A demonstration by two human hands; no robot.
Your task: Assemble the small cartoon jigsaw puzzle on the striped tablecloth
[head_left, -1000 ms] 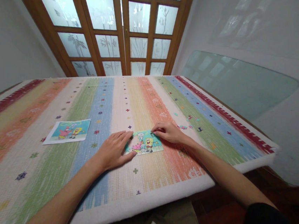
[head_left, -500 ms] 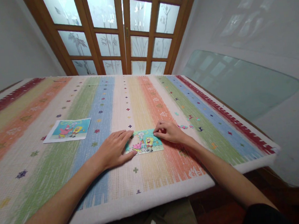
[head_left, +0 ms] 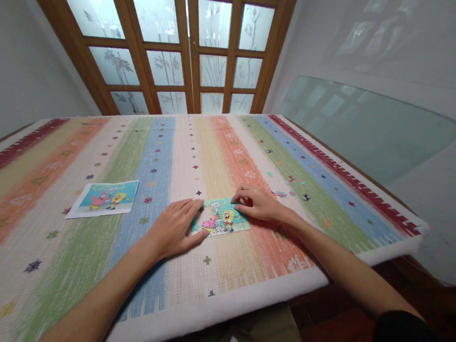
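A small cartoon jigsaw puzzle (head_left: pixel 228 220) lies flat on the striped tablecloth near the front edge, with a gap in its upper left part. My left hand (head_left: pixel 179 227) rests at its left side, thumb and fingers apart, the fingertips touching the puzzle's edge. Over the upper right corner is my right hand (head_left: pixel 257 203), its thumb and index finger slightly parted with nothing visible between them. Several loose puzzle pieces (head_left: pixel 280 193) are scattered to the right of my right hand.
A printed picture card (head_left: pixel 107 198) of the same cartoon scene lies to the left on the tablecloth (head_left: pixel 229 267). Wooden doors (head_left: pixel 185 62) with frosted panes stand behind the table, and a glass panel (head_left: pixel 368 120) is at the right wall.
My right thumb and index finger have parted slightly at the puzzle's upper right corner. The left hand has stayed in place.
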